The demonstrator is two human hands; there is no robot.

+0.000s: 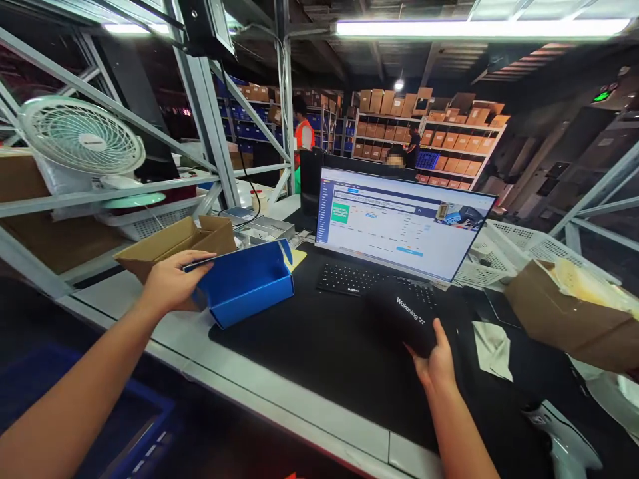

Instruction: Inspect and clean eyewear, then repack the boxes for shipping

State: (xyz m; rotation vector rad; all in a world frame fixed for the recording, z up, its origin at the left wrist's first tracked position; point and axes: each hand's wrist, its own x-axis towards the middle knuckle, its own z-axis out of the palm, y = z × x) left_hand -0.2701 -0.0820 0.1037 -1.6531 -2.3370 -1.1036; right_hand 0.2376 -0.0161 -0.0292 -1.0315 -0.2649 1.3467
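My left hand (176, 279) grips the raised lid edge of a blue cardboard box (254, 293), thumb on one side and fingers behind. The box lies open, tilted, at the left end of the black desk mat (309, 359). In my right hand (435, 362) is a black soft-looking case (402, 319) with "Wakening" printed in white, held by its near end above the mat. Part of the keyboard (349, 279) is covered by the case. Just behind my left hand stands an open brown carton (174, 243).
A monitor (394, 219) stands behind the keyboard. To the right lie a crumpled white paper (492, 349), a barcode scanner (564, 432) and a carton (569, 316) with yellowish packing. A fan (82, 136) is at left. Two people are visible near the far shelves (389, 133).
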